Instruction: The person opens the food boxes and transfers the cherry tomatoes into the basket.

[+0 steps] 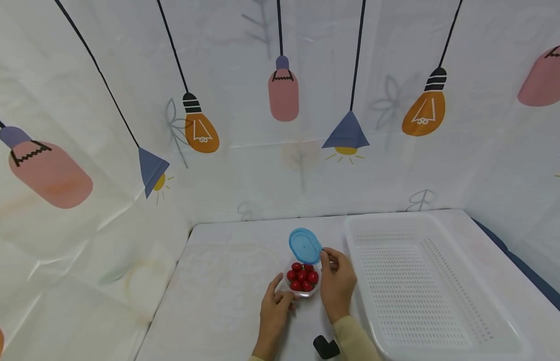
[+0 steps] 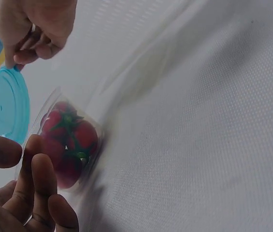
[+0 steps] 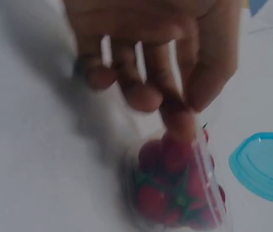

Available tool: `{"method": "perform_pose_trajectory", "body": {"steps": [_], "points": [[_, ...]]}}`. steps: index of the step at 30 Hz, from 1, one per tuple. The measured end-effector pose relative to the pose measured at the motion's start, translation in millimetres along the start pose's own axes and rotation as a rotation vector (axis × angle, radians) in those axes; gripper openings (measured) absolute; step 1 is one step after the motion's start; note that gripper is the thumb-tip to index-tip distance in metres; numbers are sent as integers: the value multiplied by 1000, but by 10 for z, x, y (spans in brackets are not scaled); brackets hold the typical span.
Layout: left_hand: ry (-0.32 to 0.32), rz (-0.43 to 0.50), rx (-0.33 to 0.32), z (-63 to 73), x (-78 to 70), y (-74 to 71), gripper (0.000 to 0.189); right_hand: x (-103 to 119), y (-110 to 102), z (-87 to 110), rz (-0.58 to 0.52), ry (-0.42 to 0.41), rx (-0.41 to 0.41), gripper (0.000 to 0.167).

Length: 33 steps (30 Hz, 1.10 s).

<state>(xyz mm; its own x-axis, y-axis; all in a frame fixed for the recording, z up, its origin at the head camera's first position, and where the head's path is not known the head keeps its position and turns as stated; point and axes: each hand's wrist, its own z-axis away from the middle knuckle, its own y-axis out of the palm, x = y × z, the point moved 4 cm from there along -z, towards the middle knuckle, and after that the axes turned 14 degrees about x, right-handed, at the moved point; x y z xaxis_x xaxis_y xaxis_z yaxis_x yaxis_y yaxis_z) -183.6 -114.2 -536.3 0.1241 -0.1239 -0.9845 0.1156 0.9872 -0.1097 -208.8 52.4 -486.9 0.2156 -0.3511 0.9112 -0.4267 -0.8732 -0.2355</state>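
A small clear plastic container (image 1: 303,294) full of red cherry tomatoes (image 1: 302,275) stands on the white table. My left hand (image 1: 275,306) is at its near left side, the fingers and thumb holding it by the rim and wall. The left wrist view has these fingers in front of the tomatoes (image 2: 83,135). My right hand (image 1: 338,281) pinches the edge of a round blue lid (image 1: 304,245), tilted up behind the container. In the right wrist view the lid (image 3: 266,166) appears at the right, while my left hand (image 3: 150,63) touches the container.
To the right lies a large white perforated basket or tray (image 1: 415,291), close beside my right forearm. A black object (image 1: 326,347) lies near the right sleeve. White sheets (image 1: 244,175) printed with lamps hang behind and left of the table (image 1: 207,296).
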Motion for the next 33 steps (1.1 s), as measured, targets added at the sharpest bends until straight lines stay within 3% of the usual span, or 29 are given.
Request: {"method": "perform_pose_trajectory", "body": {"steps": [5,13,22,33], "points": [[-12,2,2,5,-8,-4,62,-118,51,-33,-118,291,76,30],[-20,-8,-2,-6,0,-3,62,-279,127,-28,-401,498,65,39],[-8,-3,1,-11,-9,-9,61,-347,179,-65,-487,595,46,44],[-20,-10,-2,-15,-4,-7,61,-414,230,-126,-491,619,-8,37]]}}
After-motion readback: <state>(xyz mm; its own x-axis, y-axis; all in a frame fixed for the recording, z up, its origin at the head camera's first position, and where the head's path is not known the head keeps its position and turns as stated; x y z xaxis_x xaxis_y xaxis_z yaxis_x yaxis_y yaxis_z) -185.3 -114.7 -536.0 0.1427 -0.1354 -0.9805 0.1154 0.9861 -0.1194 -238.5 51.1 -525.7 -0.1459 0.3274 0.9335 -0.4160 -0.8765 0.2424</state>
